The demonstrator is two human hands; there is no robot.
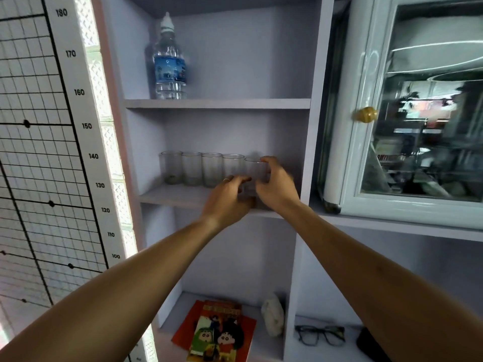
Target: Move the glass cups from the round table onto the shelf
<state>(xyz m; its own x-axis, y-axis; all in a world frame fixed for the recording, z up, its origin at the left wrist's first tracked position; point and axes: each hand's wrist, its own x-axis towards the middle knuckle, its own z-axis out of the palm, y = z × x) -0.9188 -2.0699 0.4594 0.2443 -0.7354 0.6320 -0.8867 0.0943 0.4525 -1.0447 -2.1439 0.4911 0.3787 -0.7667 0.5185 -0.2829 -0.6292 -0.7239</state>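
Both grips curl round one glass cup (254,169) at frame centre, left hand (226,197) low, right hand (275,185) at rim, ending the cup row (201,169) on the shelf (177,195).

A pale lilac shelf unit (217,103) stands against the wall, its boards stacked one above another. On the top board a clear water bottle (170,61) with a blue label stands upright at the left. The middle board (167,195) carries a row of five glass cups (192,168), side by side and upright, running from the left wall toward the right. Low down, the bottom board holds a comic book (218,333) lying flat over a red sheet, with a pale lumpy object (273,316) just right of it.
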